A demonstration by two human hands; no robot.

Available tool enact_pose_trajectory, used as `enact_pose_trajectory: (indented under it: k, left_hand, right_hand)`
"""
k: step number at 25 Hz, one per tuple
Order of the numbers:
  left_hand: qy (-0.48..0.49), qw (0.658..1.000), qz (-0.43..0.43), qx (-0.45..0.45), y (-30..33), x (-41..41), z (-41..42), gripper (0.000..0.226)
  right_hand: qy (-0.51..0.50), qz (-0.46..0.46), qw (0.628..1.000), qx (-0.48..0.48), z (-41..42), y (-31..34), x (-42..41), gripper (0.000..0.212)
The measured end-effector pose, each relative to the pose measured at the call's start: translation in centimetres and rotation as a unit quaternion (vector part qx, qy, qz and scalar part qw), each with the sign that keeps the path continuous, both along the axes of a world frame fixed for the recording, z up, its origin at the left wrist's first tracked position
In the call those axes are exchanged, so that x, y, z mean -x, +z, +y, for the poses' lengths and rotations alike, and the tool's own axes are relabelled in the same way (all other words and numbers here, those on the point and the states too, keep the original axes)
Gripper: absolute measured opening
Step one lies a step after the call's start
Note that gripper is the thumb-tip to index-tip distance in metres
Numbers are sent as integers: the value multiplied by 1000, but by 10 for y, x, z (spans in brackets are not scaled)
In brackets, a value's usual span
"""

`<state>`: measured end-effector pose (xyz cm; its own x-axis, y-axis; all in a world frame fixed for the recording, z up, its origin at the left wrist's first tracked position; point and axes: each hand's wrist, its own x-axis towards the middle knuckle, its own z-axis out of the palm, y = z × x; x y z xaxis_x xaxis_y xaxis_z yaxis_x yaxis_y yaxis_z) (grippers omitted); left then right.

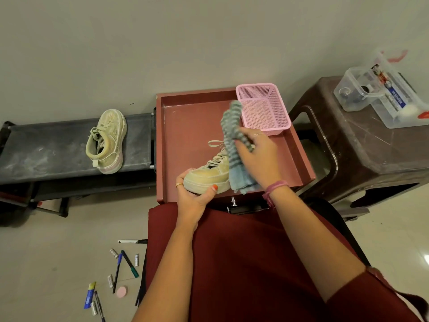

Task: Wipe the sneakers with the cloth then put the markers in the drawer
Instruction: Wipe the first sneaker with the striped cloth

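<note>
The left hand (193,194) holds a pale sneaker (209,175) by its toe, fingers under the sole and thumb on the side, so its grip is closed on the shoe. The shoe is over the front edge of the red tray (185,117). The right hand (257,154) has its grip closed on a blue striped cloth (234,145), which lies against the side of the shoe and hangs down past the tray's front edge. A pink basket (263,108) sits in the tray's far right corner. The left and far parts of the tray are bare red. The other sneaker (106,141) lies on the dark shelf (46,149) to the left, near its right end. The markers (128,263) lie on the floor by the person's left side, mixed with small batteries (137,260) and a blue tube (89,295). A brown stool (371,147) stands close to the tray's right edge.
</note>
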<state>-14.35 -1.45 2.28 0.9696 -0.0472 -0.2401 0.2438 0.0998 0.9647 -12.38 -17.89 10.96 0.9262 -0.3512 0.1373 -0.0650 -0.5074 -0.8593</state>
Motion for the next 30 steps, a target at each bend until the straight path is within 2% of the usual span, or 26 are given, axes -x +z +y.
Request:
enact_pose_trajectory:
  k: [1,3,4,5,6,9,12,14,16,18,20,21,23,25,26,28,30]
  left_hand:
    - [-4,1000,-5,-10,-1,0,0,64]
    - [-2,1000,-12,-27,-2,0,0,63]
    - [2,999,-12,-34,-2,0,0,62]
    - [7,999,-13,-41,-3,-1,0,62]
    - [9,999,-16,-45,-4,-1,0,62]
    - [25,998,-6,-48,-8,-2,0,61]
    - [72,997,27,-21,-10,-4,1,54]
    - [104,993,59,12,-11,-7,1,48]
    - [117,989,86,42,-13,-10,2,52]
    - [118,986,107,54,-15,-12,3,65]
    - [124,984,114,52,-17,-14,5,59]
    - [130,983,117,53,-17,-15,4,54]
    - [147,979,124,69,-17,-17,2,48]
    - [158,974,131,92,-14,-17,1,47]
    - [162,973,132,100,-13,-18,1,47]
    - [162,972,131,106,-14,-19,1,47]
    - [152,974,130,108,-16,-21,2,46]
  right_hand:
    - [91,17,988,121,7,6,-2,36]
    - [255,81,894,360,27,0,-1,44]
    - [291,122,848,427,37,-7,4,47]
    - [298,160,823,457,45,-13,9,49]
    - [288,173,822,459,48,-18,12,49]
    - [243,148,861,422,55,-23,13,48]
    - [203,61,931,297,64,-44,23,54]
    - [215,20,936,276,60,-64,38,60]
    - [214,7,929,301,40,-84,50,67]
    - [191,42,936,292,18,-98,55,78]
    - [171,62,928,325,4,-106,56,87]
    - [165,66,928,328,-3,-110,54,84]
    - [107,79,964,230,-14,-101,48,66]
    - [-43,110,989,87,-26,-78,40,45]
    - [-110,115,987,16,-34,-71,37,37]
    - [-181,88,972,-119,-50,-62,32,23]
    - [-203,69,963,-166,-62,-56,24,23]
